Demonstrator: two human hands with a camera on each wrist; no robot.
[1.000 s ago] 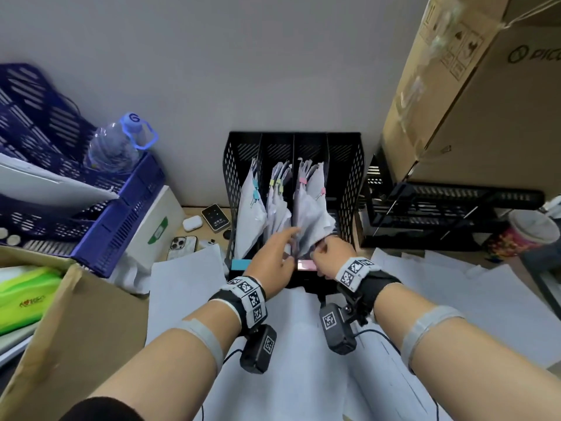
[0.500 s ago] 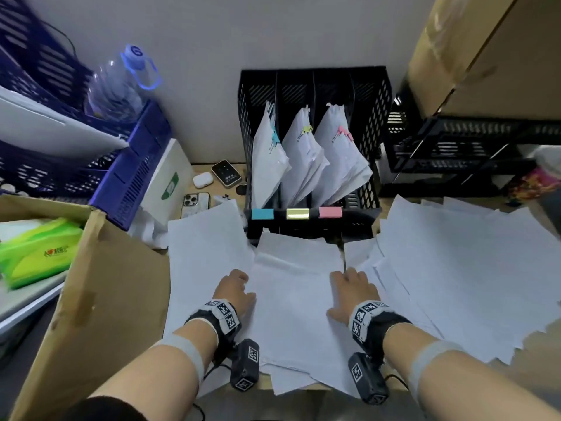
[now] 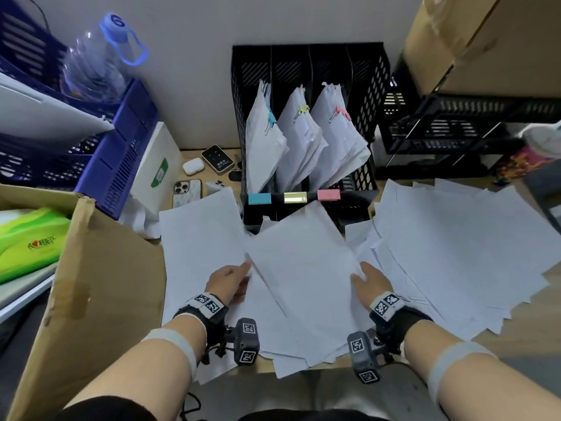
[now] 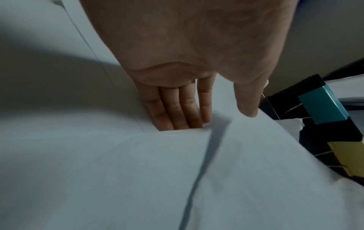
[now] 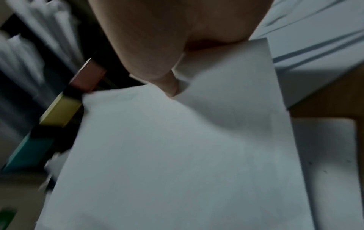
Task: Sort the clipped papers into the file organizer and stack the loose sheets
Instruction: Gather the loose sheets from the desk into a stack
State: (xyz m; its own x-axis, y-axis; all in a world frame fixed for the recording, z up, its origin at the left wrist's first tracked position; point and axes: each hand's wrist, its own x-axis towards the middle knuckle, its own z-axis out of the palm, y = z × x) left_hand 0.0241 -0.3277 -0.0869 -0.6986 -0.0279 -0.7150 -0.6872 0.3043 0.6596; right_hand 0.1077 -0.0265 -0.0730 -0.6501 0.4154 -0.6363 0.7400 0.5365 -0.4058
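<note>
Centre of the desk: a slanted pile of loose white paper sheets, framed by both hands. Left hand at the pile's left edge, four fingers straight and slid under the lifted top sheet, thumb lying on top of it, so pinching that edge flat. Right hand at the pile's right edge, thumb pressing down on the upper sheet in the right wrist view, a corner of paper caught between thumb and palm; remaining fingers hidden beneath, so cannot tell how they lie. Pile tilted, far corner touching the base of the black mesh plastic file organizer just beyond the hands.

Inside the organizer, upright and leaning right: three white clipped paper bundles, one per slot, with a blue clip on the left, a yellow clip in the middle, a pink clip on the right. Matching coloured tabs along the front lip: blue tab, yellow tab, pink tab.

More scattered white sheets fanned out right of the right hand, well spread over the desk, and another single white sheet left of the left hand. Brown cardboard box flap just left of that sheet.
</note>
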